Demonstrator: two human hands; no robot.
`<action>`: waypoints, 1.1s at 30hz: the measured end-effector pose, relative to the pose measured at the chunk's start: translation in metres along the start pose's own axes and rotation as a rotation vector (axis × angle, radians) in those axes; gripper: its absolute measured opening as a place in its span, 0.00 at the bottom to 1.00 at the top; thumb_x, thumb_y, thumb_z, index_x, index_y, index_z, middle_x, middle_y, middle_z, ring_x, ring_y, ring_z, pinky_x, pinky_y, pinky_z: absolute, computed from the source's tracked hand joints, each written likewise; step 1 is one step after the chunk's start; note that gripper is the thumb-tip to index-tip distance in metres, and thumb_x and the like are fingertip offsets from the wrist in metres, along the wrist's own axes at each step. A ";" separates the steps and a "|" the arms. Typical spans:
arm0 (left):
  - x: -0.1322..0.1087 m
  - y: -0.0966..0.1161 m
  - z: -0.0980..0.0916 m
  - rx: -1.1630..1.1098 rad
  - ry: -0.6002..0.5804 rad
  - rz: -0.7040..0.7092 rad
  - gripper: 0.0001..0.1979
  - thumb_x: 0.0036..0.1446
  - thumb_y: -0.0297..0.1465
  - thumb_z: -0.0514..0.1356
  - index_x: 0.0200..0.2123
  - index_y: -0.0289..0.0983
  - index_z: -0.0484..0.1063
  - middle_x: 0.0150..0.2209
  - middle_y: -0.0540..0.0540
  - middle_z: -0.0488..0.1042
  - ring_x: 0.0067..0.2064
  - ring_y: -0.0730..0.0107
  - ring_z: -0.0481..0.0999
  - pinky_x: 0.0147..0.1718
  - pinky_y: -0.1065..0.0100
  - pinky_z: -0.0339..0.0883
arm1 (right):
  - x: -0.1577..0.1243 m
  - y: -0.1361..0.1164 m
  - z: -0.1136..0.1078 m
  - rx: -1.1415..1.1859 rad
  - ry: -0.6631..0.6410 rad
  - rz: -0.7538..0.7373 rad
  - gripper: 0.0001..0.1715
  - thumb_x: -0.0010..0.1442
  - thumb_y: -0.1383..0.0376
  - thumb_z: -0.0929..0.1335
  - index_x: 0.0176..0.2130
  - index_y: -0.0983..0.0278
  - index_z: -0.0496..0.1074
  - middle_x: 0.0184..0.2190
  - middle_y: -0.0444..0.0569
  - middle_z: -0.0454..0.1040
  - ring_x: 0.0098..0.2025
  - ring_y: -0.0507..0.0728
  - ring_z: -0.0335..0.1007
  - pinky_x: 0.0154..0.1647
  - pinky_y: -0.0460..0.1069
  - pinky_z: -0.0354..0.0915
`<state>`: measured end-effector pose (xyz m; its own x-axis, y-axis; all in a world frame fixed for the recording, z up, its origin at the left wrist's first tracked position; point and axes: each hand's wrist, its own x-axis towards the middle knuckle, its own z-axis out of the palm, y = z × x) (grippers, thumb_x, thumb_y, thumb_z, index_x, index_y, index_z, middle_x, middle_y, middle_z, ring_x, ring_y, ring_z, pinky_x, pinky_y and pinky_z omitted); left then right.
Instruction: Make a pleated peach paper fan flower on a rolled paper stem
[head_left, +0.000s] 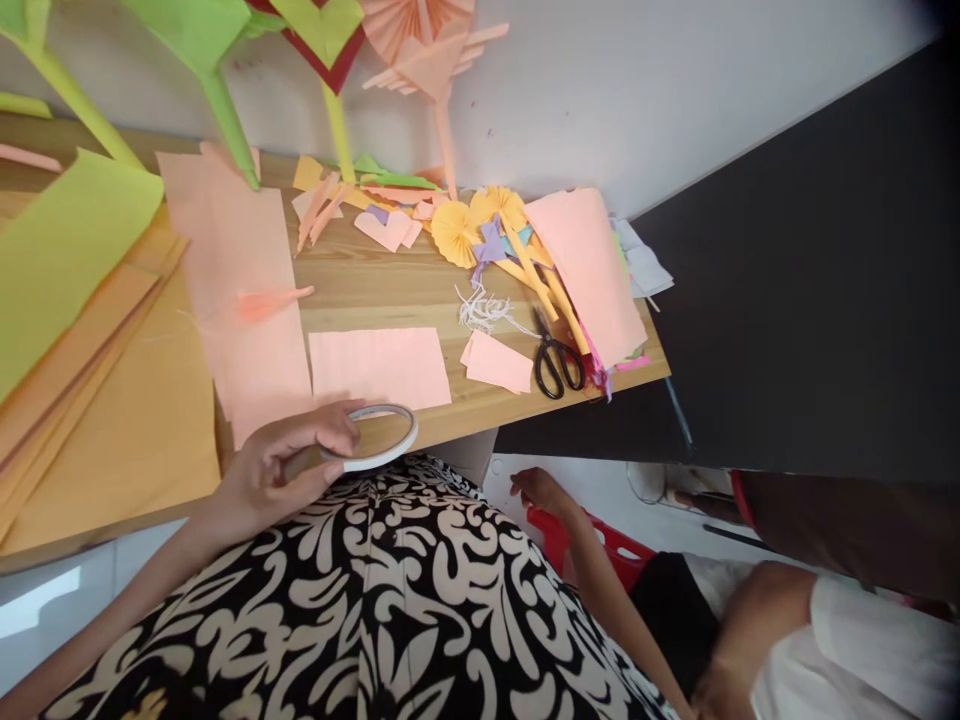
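Note:
My left hand (289, 462) pinches a narrow white tape roll (401, 447) between thumb and fingers, just over the table's front edge. Beyond the roll lies a pink paper rectangle (381, 367), flat on the wooden table (360, 285). My right hand (541, 490) is lowered off the table at my side, over the floor. Its fingers are drawn together in a pinch; what they hold, if anything, is too small to make out. Smaller pink paper pieces (499, 362) lie to the right, beside black-handled scissors (557, 365).
Large yellow and orange sheets (112, 400) cover the table's left. Paper flowers (457, 232), white strings (486, 308) and a pink sheet stack (589, 275) lie right. Tall paper shapes (431, 70) lean on the wall. Below are a red plastic item (611, 545) and a seated person (847, 640).

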<state>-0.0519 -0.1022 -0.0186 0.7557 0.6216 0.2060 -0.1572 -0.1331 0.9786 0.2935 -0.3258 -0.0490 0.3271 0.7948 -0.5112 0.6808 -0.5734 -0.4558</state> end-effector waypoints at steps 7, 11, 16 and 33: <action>0.000 -0.003 -0.004 0.038 -0.057 -0.001 0.03 0.66 0.31 0.63 0.41 0.40 0.77 0.38 0.51 0.78 0.42 0.68 0.79 0.71 0.45 0.59 | -0.031 -0.065 -0.045 0.117 0.080 -0.293 0.15 0.72 0.60 0.64 0.48 0.60 0.79 0.34 0.45 0.82 0.37 0.54 0.79 0.40 0.48 0.71; -0.001 -0.002 -0.005 0.035 -0.036 -0.034 0.03 0.66 0.30 0.62 0.41 0.41 0.77 0.38 0.52 0.78 0.42 0.68 0.79 0.71 0.45 0.60 | -0.011 -0.100 -0.065 -0.052 0.660 -0.569 0.11 0.70 0.66 0.66 0.46 0.59 0.79 0.41 0.49 0.84 0.47 0.57 0.80 0.52 0.53 0.72; -0.001 -0.005 -0.007 0.051 -0.047 -0.040 0.03 0.64 0.31 0.64 0.40 0.41 0.78 0.37 0.51 0.80 0.41 0.66 0.80 0.70 0.43 0.61 | 0.045 -0.097 -0.066 -0.278 0.737 -0.578 0.14 0.71 0.66 0.63 0.47 0.60 0.79 0.47 0.54 0.83 0.50 0.61 0.78 0.57 0.59 0.69; -0.004 -0.006 -0.007 -0.012 -0.041 -0.017 0.03 0.66 0.30 0.61 0.42 0.41 0.76 0.37 0.51 0.78 0.41 0.67 0.80 0.71 0.46 0.60 | 0.032 -0.039 -0.023 0.251 1.041 0.204 0.38 0.75 0.52 0.42 0.47 0.61 0.71 0.43 0.55 0.74 0.50 0.62 0.72 0.55 0.60 0.68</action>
<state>-0.0585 -0.0982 -0.0255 0.7838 0.5913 0.1896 -0.1520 -0.1133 0.9819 0.2928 -0.2734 -0.0306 0.8937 0.3914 0.2193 0.4362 -0.6435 -0.6290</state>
